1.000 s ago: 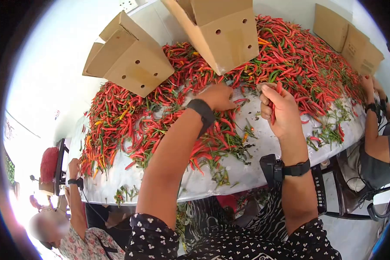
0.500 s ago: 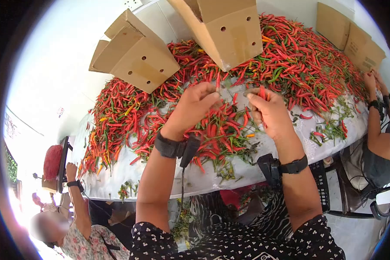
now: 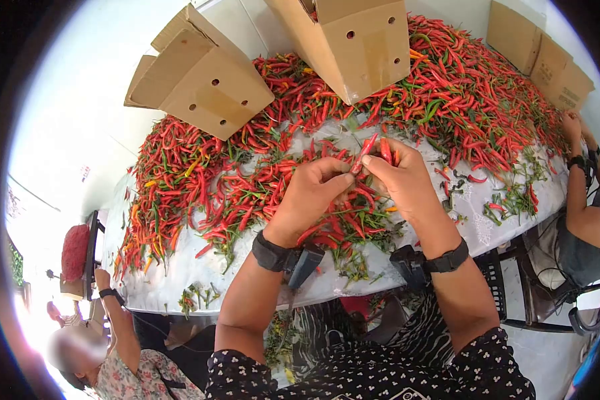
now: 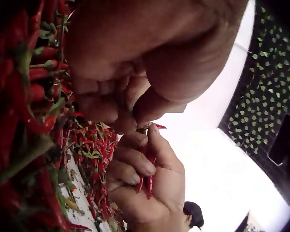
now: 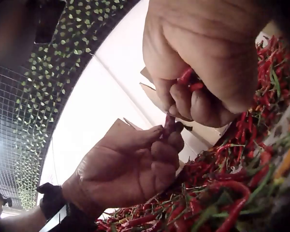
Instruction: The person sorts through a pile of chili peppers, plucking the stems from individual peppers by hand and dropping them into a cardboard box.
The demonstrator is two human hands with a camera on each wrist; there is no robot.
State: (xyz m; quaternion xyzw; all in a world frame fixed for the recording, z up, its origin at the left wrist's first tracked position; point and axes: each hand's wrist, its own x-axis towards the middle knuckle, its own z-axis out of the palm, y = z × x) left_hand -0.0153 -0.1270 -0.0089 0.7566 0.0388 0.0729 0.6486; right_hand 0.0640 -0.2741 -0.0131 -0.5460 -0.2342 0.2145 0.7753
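My left hand (image 3: 317, 197) pinches one red chili (image 3: 365, 152) between thumb and fingers, over a loose heap of chilies on the table. Close beside it, my right hand (image 3: 403, 179) has its thumb and fingertips at that same chili. A few more red chilies (image 3: 386, 151) are gripped in the right palm; in the left wrist view, chilies (image 4: 149, 186) poke out below its curled fingers. The right wrist view shows the left fingertips around the pinched chili (image 5: 168, 124), the two hands meeting there.
A big pile of chilies (image 3: 473, 100) spreads along the back of the white-covered table (image 3: 180, 267). Two cardboard boxes, one on the left (image 3: 210, 87) and one in the middle (image 3: 363, 50), stand in it. Green stems (image 3: 357, 267) lie near the front edge. Other people sit at both sides.
My left hand came back from reaching into the chilies, lifted one chili and brought it to my right hand. The right hand shifted slightly left, still gripping its chilies.
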